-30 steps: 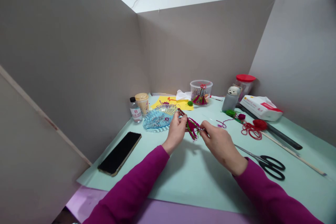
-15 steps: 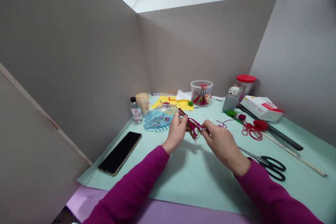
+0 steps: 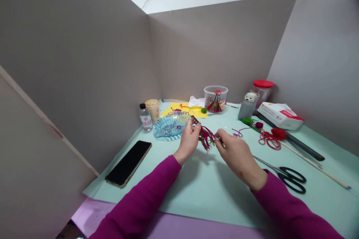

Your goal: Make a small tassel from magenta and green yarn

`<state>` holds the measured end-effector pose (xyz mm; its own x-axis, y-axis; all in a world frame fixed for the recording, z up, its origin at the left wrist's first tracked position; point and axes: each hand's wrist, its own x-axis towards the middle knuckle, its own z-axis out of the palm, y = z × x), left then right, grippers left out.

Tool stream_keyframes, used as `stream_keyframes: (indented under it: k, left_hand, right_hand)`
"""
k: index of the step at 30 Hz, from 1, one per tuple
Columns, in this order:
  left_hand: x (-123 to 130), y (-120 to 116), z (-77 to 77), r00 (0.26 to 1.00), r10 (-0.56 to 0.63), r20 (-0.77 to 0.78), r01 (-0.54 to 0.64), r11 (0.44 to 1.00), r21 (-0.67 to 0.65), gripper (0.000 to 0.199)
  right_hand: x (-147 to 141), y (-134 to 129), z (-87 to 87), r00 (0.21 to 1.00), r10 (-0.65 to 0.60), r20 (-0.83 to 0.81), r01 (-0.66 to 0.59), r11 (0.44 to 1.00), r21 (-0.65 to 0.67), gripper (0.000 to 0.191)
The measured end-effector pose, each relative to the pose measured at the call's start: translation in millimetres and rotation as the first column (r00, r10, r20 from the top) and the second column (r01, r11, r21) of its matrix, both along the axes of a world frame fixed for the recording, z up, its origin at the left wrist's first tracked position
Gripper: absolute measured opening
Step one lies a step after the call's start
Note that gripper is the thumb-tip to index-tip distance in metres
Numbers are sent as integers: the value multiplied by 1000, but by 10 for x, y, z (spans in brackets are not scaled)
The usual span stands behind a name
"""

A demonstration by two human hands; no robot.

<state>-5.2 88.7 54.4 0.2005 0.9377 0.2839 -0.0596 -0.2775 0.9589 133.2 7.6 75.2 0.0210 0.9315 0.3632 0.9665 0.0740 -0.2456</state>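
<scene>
My left hand (image 3: 189, 142) pinches the dark upper end of a magenta and green yarn tassel (image 3: 206, 137) above the mint table covering. My right hand (image 3: 235, 155) pinches a thin, pale strand or needle at the tassel's right side; the exact item is too small to tell. Both of my magenta sleeves reach in from the bottom. A ribbed blue glass dish (image 3: 169, 126) holding small shiny pieces lies just beyond my left hand.
Black-handled scissors (image 3: 291, 179) and a red yarn tangle (image 3: 269, 140) lie to the right. A black phone (image 3: 128, 163) lies left. A clear tub (image 3: 215, 99), yellow paper (image 3: 182, 110), bottles and a tissue pack (image 3: 279, 115) stand behind. Grey panels surround the table.
My right hand sits slightly lower and farther right than a second ago. The tassel stays between my hands, and the view has shifted very slightly.
</scene>
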Motion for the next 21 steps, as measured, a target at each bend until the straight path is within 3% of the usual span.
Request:
stream_keyframes:
  k: [10, 16, 21]
  left_hand:
    - [21, -26, -3, 1000, -31, 5, 31, 999, 20, 24]
    - [22, -65, 26, 998, 38, -45, -33, 994, 104, 20]
    - [43, -84, -3, 999, 31, -29, -28, 996, 86, 21]
  right_hand:
    - [-14, 13, -33, 995, -48, 91, 53, 997, -55, 11]
    - [-8, 36, -42, 991, -47, 124, 63, 990, -128, 14]
    - [-27, 21, 0, 986, -41, 161, 73, 977, -201, 18]
